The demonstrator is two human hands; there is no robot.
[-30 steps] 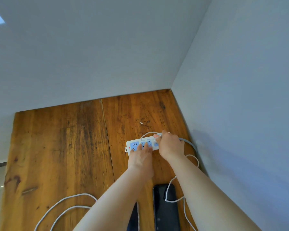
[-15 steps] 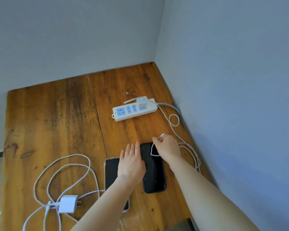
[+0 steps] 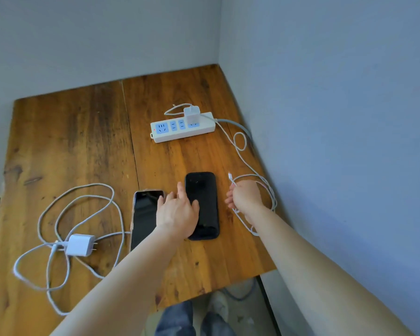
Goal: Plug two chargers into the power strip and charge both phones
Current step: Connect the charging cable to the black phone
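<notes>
1. Since half a second ago the right hand (image 3: 244, 198) has drawn the cable end off the black phone (image 3: 202, 204) and out to its right side; the left hand (image 3: 177, 210) has slid rightward, and its fingers (image 3: 181, 190) now lie spread along the black phone's left edge.
2. The right hand's fingers are closed on the white cable (image 3: 240, 151), with the connector tip (image 3: 230, 176) poking up above the grip — not yet in either phone.
3. The first charger (image 3: 191, 114) sits plugged into the right end of the power strip (image 3: 182, 127), near the far right corner of the bench (image 3: 83, 141). The other outlets are vacant.
4. The second charger (image 3: 80, 244) lies unplugged at the left among its looped cable (image 3: 83, 204), just beside the silver-edged phone (image 3: 144, 217).
5. Risks, as I judge them: the cable's slack loops behind the right wrist could snag and tug the charger loose; pushing the connector in while the phone lies flat may skid it — the left hand looks placed to steady it.
6. No containers are in sight.
</notes>
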